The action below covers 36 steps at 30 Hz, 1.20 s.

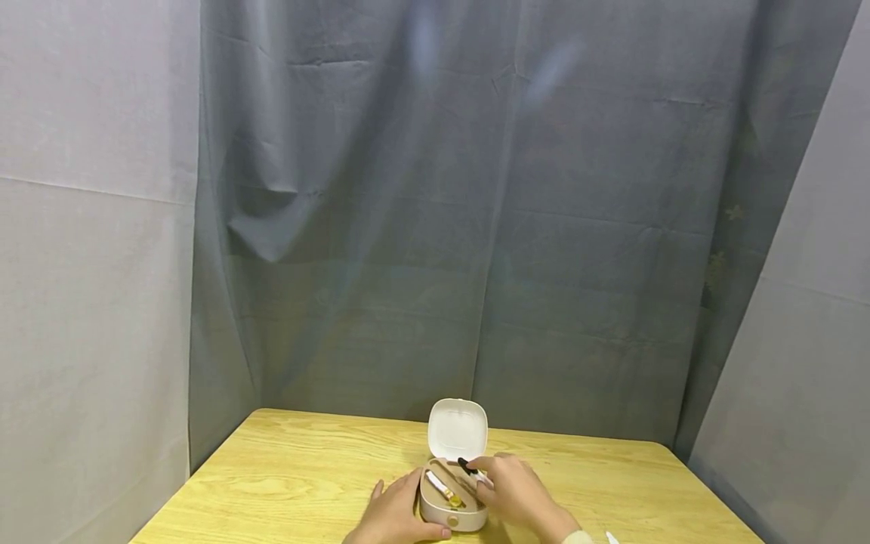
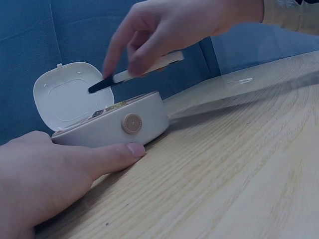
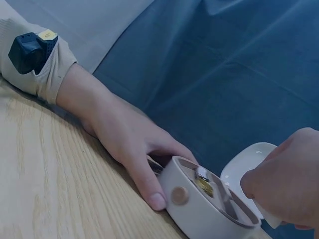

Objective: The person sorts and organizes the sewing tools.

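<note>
A small white case [image 1: 470,523] with a round tan button stands on the table, its lid [image 1: 458,429] raised at the back. Inside is a beige slotted insert holding a slim white piece with a yellow end [image 1: 452,499]. My left hand [image 1: 390,515] holds the case's left side, thumb along the front wall. Above the case's right part, my right hand [image 1: 518,491] pinches a slim white stick-like tool [image 2: 167,60] with a black end, which points down and left over the insert. The tool's exact kind cannot be told. In the left wrist view it hangs apart from the case.
The wooden table [image 1: 306,446] extends to both sides. A small white object [image 2: 241,80] lies on it to the right, partly cut off in the head view. A grey-blue curtain [image 1: 408,227] hangs behind the table, with pale cloth [image 1: 95,264] at the sides.
</note>
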Motion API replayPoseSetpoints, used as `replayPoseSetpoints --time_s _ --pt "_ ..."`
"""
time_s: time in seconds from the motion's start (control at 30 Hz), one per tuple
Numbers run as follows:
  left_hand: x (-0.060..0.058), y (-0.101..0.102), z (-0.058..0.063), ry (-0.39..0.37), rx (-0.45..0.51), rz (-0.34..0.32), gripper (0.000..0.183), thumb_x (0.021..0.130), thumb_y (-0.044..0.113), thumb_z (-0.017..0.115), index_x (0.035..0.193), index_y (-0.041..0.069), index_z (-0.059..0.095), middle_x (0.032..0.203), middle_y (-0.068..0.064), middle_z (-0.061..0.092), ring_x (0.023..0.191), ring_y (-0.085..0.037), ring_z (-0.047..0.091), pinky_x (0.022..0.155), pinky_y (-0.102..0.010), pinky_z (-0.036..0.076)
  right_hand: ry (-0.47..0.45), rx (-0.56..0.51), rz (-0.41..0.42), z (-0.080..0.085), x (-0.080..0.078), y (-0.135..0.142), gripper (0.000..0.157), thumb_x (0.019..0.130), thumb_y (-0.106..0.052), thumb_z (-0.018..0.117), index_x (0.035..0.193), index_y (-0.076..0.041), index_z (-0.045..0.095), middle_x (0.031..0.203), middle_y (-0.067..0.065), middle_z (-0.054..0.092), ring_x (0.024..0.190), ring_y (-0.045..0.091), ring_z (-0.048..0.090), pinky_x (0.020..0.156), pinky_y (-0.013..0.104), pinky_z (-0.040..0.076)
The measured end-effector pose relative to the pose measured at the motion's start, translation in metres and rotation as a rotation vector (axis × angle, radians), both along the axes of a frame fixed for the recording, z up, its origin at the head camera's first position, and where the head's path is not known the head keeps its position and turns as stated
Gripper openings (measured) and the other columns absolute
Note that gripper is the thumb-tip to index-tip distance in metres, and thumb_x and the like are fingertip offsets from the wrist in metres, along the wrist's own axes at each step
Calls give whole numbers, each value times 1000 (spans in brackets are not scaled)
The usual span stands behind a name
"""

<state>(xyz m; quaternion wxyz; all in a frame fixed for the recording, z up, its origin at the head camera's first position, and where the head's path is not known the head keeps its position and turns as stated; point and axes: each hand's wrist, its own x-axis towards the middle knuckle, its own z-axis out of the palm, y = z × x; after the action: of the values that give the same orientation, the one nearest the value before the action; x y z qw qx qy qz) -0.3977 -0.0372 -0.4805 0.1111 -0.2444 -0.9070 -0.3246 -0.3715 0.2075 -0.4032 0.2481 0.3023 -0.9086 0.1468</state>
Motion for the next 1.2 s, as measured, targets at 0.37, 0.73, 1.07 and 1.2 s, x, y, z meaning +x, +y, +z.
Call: replayPoseSetpoints --time_s 0.37,0.73,1.07,1.2 --pt "0 0 0 -15 -12 2 112 69 72 82 155 10 44 143 -9 60 133 -36 53 107 -81 20 10 31 15 -1 -10 -26 29 77 -8 73 105 -10 79 91 3 74 71 10 60 55 34 49" --pt "1 1 1 1 -31 17 113 69 71 83 155 9 44 141 -10 62 131 -35 54 108 -78 22 -33 0 20 -10 -19 -33 30 76 -6 74 105 -12 80 91 1 74 64 9 47 51 29 42" --pt "1 2 -2 1 -19 13 113 69 72 83 155 10 44 142 -9 61 131 -35 54 107 -79 22 -43 21 -8 -10 -24 -40 26 76 -5 73 100 -13 81 88 -1 73 68 9 53 53 32 45" --pt "1 2 -1 -3 -14 11 113 69 73 82 155 9 44 142 -10 61 131 -35 54 107 -80 22 -51 24 -33 -11 -25 -43 28 75 -6 73 101 -13 82 90 1 74 67 10 53 51 32 45"
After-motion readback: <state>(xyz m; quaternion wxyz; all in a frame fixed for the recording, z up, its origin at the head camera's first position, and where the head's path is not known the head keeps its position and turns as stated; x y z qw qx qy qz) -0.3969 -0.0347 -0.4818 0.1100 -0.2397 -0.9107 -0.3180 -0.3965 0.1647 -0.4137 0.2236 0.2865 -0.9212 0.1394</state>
